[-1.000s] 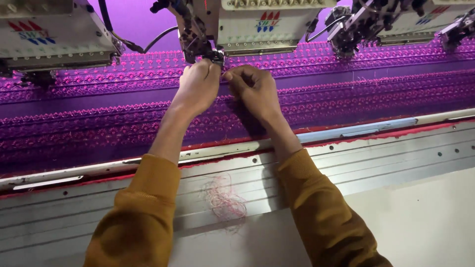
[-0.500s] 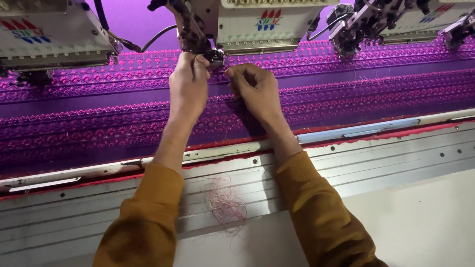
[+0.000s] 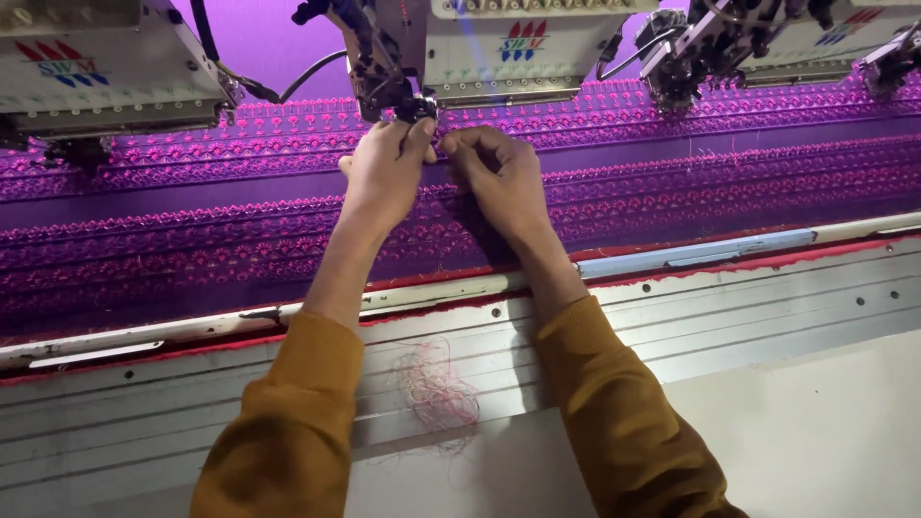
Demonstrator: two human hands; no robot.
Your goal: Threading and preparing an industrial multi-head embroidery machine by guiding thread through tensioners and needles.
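Both hands pinched at something too fine to see beneath the embroidery head (image 3: 403,67): left hand (image 3: 384,173), right hand (image 3: 499,177), over purple patterned fabric (image 3: 192,249); tangle of red thread (image 3: 436,393) on grey metal bench (image 3: 767,297)

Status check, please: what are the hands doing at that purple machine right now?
Left hand and right hand pinched together under the needle head. Purple embroidered fabric stretched flat beneath. Loose pink thread tangle on metal rail, clear of hands.

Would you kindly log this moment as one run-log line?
left hand: fingertips at needle assembly | right hand: pinched beside it, contents hidden | under hands: purple embroidered fabric | near edge: loose thread tangle
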